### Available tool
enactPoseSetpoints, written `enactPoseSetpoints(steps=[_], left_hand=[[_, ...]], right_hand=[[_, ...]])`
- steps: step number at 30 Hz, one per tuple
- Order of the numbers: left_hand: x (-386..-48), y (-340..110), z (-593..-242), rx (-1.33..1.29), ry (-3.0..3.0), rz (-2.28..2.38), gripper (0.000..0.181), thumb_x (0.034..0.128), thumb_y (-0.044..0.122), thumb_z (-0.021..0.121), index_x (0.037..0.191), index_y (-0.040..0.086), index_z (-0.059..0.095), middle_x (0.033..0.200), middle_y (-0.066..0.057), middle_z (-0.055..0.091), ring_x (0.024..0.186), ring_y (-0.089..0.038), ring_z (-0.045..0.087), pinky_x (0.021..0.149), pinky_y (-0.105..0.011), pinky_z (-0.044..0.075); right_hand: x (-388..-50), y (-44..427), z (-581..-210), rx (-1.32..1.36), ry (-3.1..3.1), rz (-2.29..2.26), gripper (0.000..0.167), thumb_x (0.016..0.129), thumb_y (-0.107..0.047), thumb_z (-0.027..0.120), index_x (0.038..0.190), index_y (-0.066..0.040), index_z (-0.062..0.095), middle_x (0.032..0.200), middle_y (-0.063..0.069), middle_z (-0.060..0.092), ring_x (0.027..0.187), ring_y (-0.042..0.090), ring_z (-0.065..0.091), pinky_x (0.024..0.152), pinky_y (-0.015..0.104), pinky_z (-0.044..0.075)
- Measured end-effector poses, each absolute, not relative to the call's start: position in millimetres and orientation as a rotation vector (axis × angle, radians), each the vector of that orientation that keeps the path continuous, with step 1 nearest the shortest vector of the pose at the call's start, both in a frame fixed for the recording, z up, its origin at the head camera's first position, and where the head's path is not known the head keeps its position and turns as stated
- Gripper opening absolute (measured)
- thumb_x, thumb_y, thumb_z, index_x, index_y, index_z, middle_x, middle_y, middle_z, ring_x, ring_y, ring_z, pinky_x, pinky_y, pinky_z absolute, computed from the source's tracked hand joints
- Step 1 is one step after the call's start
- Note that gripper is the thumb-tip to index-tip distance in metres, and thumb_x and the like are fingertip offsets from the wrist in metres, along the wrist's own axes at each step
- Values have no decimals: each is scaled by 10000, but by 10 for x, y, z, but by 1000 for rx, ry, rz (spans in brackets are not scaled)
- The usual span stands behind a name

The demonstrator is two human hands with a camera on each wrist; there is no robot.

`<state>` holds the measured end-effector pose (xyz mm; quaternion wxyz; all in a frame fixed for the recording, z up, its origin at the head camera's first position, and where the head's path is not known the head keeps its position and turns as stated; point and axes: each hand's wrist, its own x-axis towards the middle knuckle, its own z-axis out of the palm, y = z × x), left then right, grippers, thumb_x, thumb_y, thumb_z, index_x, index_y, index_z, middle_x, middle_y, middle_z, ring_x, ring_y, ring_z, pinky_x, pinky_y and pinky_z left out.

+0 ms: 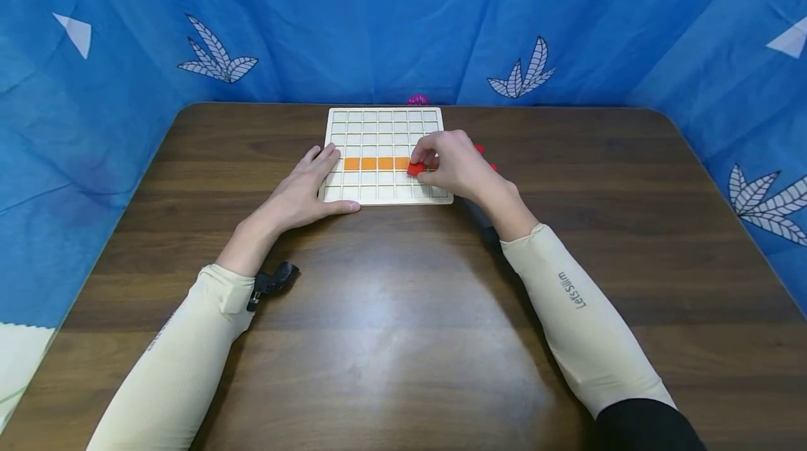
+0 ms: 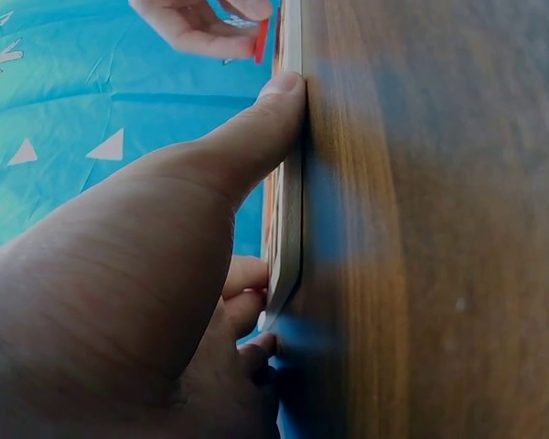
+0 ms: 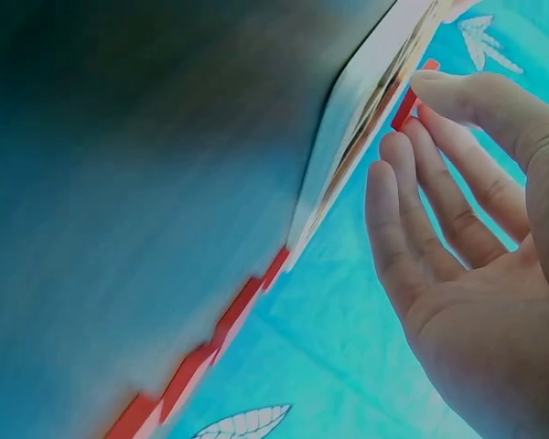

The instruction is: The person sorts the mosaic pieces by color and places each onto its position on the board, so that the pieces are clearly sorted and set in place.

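Note:
A pale grid board (image 1: 368, 193) lies flat near the table's far edge, with a row of several orange tiles (image 1: 368, 164) set in its cells. My left hand (image 1: 302, 188) spreads over the board's left side, thumb at the front edge and fingertips on the left rim. Between thumb and fingers, my right hand (image 1: 463, 164) pinches a red square tile (image 1: 415, 169) just right of the orange row. That tile (image 3: 415, 95) is tilted in the right wrist view; whether it touches the board I cannot tell.
Several loose red tiles (image 3: 185, 377) lie on the table beyond the board's right side, mostly hidden behind my right hand in the head view. The brown wooden table (image 1: 378, 311) stretches toward me. A blue patterned cloth (image 1: 353, 24) hangs behind it.

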<state>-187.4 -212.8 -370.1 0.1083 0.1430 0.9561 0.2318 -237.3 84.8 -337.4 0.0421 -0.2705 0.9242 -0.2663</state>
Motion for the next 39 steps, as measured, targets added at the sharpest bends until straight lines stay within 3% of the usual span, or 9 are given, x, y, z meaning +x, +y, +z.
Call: enactPoseSetpoints(steps=[9,24,30,35,39], left_hand=[[-1880,-2114,-3697,415,2805,681,1128,897,635,745,1697,92,165,1791,-64,58,1652,-338,0,1300,-609,147],[-1881,-2125,-3703,418,2810,690,1118,899,621,755,1695,89,177,1790,-65,67,1652,-343,-2,1300,-615,139],[-1877,-2140,-3700,424,2820,698,1121,899,615,760,1694,84,176,1789,-71,71,1651,-346,-1,1301,-613,135],[-1879,-2143,-3705,428,2819,694,1119,902,620,755,1694,82,176,1789,-74,74,1651,-347,-2,1303,-608,132],[-1881,-2124,-3705,432,2815,695,1124,901,620,756,1693,80,171,1788,-76,76,1652,-344,-3,1305,-605,127]], right_hand=[[-2373,502,-3386,-914,2783,-818,184,858,-131,878,1020,-98,800,955,35,759,887,185,650,844,306,551],[-2388,70,-3407,-994,2710,-820,137,869,-19,801,995,-73,797,934,49,759,888,174,666,854,273,558],[-2364,-5,-3424,-1041,2673,-860,161,880,-16,810,1032,-68,806,964,54,774,858,155,689,839,258,581],[-2345,-16,-3437,-1111,2669,-835,198,908,26,736,1051,-80,823,982,40,791,865,141,689,838,249,574],[-2321,-21,-3456,-1167,2670,-809,159,908,-30,767,1039,-90,833,974,25,794,874,131,685,839,237,564]])
